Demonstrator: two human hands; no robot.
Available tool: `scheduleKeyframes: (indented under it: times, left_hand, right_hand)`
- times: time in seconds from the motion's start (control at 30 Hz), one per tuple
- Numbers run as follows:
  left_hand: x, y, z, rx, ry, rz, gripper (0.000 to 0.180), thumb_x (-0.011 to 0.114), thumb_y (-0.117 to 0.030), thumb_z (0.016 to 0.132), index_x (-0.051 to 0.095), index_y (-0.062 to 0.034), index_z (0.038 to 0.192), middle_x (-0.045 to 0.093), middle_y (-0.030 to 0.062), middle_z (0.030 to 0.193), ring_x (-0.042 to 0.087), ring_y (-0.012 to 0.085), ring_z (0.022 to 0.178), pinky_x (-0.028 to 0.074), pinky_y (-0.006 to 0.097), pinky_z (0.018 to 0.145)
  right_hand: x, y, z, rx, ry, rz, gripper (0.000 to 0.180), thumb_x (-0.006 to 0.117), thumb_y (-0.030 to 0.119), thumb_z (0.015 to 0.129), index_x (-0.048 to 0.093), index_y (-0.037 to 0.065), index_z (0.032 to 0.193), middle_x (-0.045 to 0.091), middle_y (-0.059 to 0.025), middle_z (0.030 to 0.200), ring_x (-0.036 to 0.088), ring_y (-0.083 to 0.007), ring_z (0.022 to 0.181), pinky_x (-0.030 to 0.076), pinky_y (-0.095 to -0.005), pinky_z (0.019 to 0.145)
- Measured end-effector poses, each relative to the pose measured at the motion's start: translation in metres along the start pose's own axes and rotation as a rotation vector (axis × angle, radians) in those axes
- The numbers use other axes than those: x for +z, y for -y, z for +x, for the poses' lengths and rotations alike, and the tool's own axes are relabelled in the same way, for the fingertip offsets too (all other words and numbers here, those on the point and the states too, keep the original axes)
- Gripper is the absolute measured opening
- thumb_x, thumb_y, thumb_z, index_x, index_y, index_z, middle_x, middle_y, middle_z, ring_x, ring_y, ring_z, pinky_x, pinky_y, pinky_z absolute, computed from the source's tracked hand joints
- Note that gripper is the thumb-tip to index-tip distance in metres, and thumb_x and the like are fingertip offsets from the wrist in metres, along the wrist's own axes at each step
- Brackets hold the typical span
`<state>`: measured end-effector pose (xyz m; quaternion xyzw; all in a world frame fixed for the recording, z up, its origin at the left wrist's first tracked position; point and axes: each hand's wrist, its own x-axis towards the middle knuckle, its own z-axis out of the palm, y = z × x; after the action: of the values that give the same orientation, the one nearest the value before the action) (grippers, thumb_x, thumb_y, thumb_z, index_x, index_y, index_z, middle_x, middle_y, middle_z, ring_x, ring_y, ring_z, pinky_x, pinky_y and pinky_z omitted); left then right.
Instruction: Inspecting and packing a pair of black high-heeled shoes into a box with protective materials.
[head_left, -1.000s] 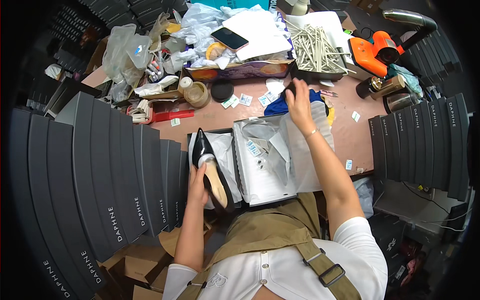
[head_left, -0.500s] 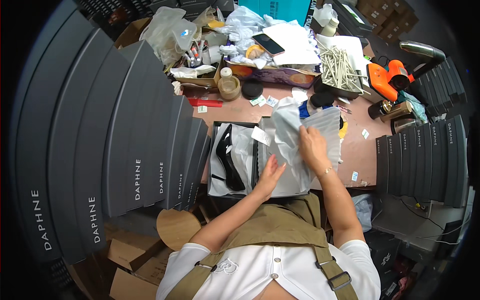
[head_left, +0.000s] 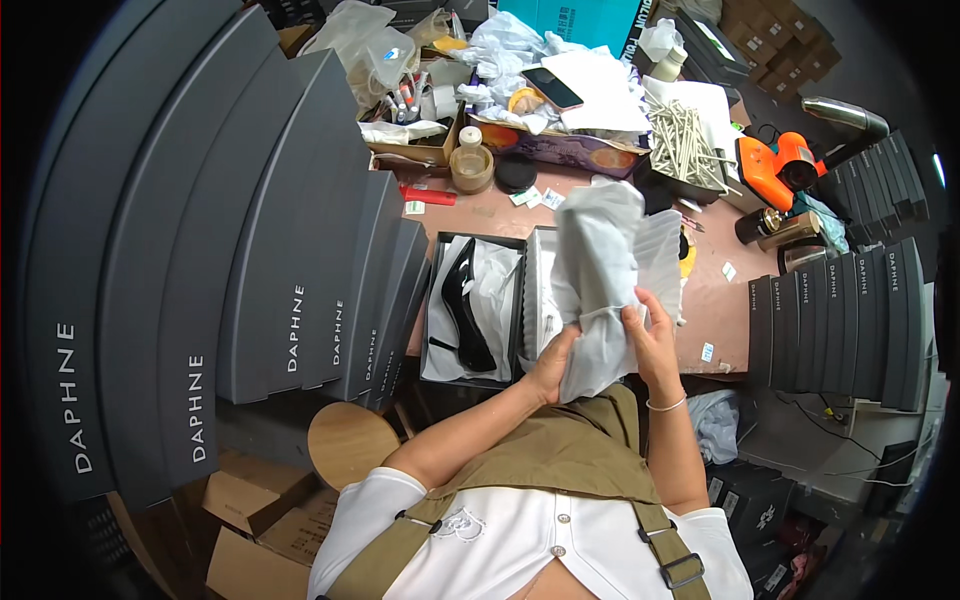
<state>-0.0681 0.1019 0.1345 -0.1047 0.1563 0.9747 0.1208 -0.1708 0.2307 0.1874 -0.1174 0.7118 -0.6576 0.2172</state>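
My left hand [head_left: 553,368] and my right hand [head_left: 655,345] are apart, each gripping the white wrap [head_left: 598,260] above the table [head_left: 715,315]. To its left, the shoe [head_left: 464,315] lies in the box [head_left: 519,325].

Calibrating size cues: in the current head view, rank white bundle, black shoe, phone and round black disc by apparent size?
1. White bundle
2. Black shoe
3. Phone and round black disc: too alike to rank
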Motion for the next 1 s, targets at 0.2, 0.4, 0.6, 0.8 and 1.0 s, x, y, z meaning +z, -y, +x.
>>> scheduleKeyframes:
  times: [0.2, 0.4, 0.6, 0.8, 1.0]
  left_hand:
    - [-0.040, -0.021, -0.015, 0.205, -0.116, -0.035, 0.068, 0.053, -0.055, 0.090, 0.043, -0.0034, 0.134, 0.056, 0.0088, 0.125, 0.057, 0.0210, 0.112, 0.046, 0.035, 0.099]
    - [-0.062, -0.051, -0.055, 0.221, -0.156, 0.547, 0.078, 0.070, -0.042, 0.080, 0.039, 0.0011, 0.137, 0.052, 0.0071, 0.129, 0.050, 0.0173, 0.117, 0.040, 0.030, 0.100]
    - [-0.032, -0.071, -0.080, -0.294, -0.013, 1.188, 0.079, 0.079, -0.019, 0.068, 0.042, 0.0053, 0.134, 0.058, 0.0111, 0.120, 0.054, 0.0184, 0.108, 0.042, 0.029, 0.097]
    - [-0.046, -0.075, -0.119, -0.056, -0.274, 0.630, 0.044, 0.069, -0.015, 0.085, 0.054, 0.0035, 0.122, 0.063, 0.0094, 0.112, 0.061, 0.0146, 0.098, 0.048, 0.029, 0.088]
    - [-0.013, -0.117, -0.068, 0.465, -0.310, 0.470, 0.022, 0.059, -0.019, 0.094, 0.062, 0.0013, 0.103, 0.067, 0.0086, 0.097, 0.064, 0.0138, 0.084, 0.052, 0.027, 0.076]
  right_hand:
    - [0.025, -0.001, -0.045, -0.426, 0.277, -0.532, 0.028, 0.055, -0.008, 0.069, 0.060, 0.004, 0.094, 0.058, -0.0106, 0.083, 0.058, -0.0282, 0.077, 0.048, -0.0330, 0.070]
    - [-0.004, 0.051, -0.045, -0.071, 0.623, -0.628, 0.036, 0.071, 0.013, 0.082, 0.061, 0.005, 0.116, 0.063, -0.0110, 0.107, 0.066, -0.0196, 0.078, 0.052, -0.0319, 0.073]
    - [-0.015, 0.071, -0.003, -0.108, 0.745, -0.249, 0.064, 0.079, 0.032, 0.076, 0.052, 0.000, 0.123, 0.060, -0.0087, 0.111, 0.054, -0.0165, 0.102, 0.043, -0.0306, 0.091]
    - [-0.066, 0.049, -0.009, 0.037, 0.203, -0.037, 0.060, 0.069, 0.050, 0.081, 0.058, 0.000, 0.113, 0.062, -0.0036, 0.103, 0.056, -0.0109, 0.093, 0.045, -0.0270, 0.085]
    - [-0.099, 0.037, -0.035, 0.131, -0.113, 0.615, 0.045, 0.062, 0.042, 0.089, 0.060, 0.003, 0.113, 0.066, -0.0082, 0.107, 0.064, -0.0193, 0.099, 0.051, -0.0344, 0.087]
